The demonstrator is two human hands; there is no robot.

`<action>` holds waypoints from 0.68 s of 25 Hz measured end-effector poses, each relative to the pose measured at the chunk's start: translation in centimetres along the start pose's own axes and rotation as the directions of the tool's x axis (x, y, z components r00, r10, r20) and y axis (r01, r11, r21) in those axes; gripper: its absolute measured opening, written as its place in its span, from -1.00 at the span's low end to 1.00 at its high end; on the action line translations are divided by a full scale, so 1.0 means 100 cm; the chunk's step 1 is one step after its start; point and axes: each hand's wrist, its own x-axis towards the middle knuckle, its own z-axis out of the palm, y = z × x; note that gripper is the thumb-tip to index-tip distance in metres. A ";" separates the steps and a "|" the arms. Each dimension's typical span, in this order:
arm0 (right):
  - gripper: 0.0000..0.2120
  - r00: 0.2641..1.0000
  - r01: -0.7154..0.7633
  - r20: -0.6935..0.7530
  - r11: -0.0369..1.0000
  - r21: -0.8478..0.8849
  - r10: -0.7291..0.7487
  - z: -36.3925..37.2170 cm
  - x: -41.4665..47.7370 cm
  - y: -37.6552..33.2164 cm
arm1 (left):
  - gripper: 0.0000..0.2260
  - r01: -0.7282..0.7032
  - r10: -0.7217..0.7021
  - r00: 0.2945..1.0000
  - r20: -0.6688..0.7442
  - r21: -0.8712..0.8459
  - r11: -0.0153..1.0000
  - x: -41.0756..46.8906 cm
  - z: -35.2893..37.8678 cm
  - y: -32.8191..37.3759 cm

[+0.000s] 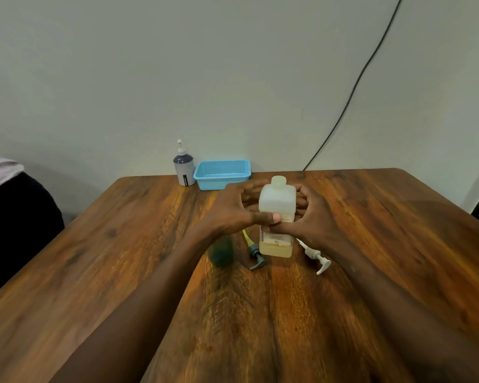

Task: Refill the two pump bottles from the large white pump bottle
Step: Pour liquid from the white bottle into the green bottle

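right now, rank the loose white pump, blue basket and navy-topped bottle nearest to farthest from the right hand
1. Loose white pump, lying just below the right hand.
2. Blue basket, far back, to the left.
3. Navy-topped bottle, left of the blue basket.

Left hand (233,212), right hand (314,218) clasping uncapped white bottle (277,199)

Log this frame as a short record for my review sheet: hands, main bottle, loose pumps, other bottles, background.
hands: left hand and right hand both grip the large white bottle
main bottle: upright, neck open, pump off, yellowish liquid low inside
loose pumps: white pump lies to its right; grey pump with yellow tube lies to its left
other bottles: green bottle, blurred, left of the grey pump; dark-topped pump bottle at the back, pump on
background: blue basket beside that bottle
surface: wooden table
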 end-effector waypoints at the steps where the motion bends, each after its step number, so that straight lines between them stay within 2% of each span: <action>1: -0.17 0.999 -0.006 -0.031 1.000 0.027 0.007 0.004 0.001 -0.002 | -0.17 -0.001 0.002 0.999 -0.043 0.036 0.999 -0.005 -0.009 -0.003; 3: -0.19 0.995 -0.005 -0.103 0.999 0.052 0.010 0.009 0.003 -0.004 | -0.11 0.015 0.004 0.993 -0.122 0.153 0.988 -0.015 -0.028 -0.015; 5: -0.18 0.987 0.011 -0.162 1.000 0.026 -0.007 0.012 0.006 -0.005 | -0.04 0.096 -0.062 0.986 -0.157 0.224 0.970 -0.027 -0.041 -0.036; 9: -0.17 0.982 0.049 -0.178 0.993 -0.103 -0.067 0.017 0.008 -0.005 | 0.08 0.239 -0.219 0.967 -0.133 0.162 0.957 -0.047 -0.035 -0.078; 13: -0.16 0.985 0.106 -0.098 0.944 -0.311 -0.142 0.022 0.007 0.001 | -0.14 0.284 -0.249 0.948 -0.198 0.169 0.944 -0.046 -0.021 -0.094; 17: -0.13 0.980 0.162 -0.028 0.862 -0.480 -0.199 0.020 0.008 0.012 | -0.18 0.213 -0.162 0.952 -0.260 0.183 0.960 -0.036 -0.020 -0.084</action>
